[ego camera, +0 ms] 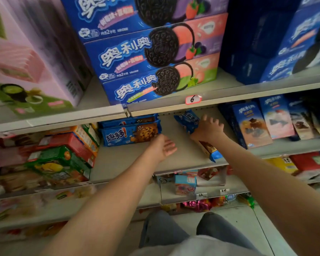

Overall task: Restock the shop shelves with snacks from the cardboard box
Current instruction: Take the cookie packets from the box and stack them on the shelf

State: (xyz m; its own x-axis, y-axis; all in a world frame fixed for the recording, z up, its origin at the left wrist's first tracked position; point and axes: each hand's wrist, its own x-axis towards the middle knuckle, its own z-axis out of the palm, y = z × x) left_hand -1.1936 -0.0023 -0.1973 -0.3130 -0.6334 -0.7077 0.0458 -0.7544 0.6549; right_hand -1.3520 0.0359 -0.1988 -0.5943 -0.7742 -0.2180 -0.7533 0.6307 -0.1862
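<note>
Head view: right hand (pixel 208 129), grip released and splayed by a blue snack pack (pixel 187 120) that looks light, crinkly, best pinched mid-body; left hand (pixel 163 146) loose, empty.

A red-edged tag (pixel 193 99) marked 6, perhaps a price, and grey trousers (pixel 161 230) over pale floor (pixel 248 218)

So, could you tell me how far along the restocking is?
Looks done: two chocolate-chip cookie packs sit stacked on the middle shelf. In hand: the right hand is against a blue packet; the left hand is empty. Left: bare shelf between them; the box is out of view.
</note>
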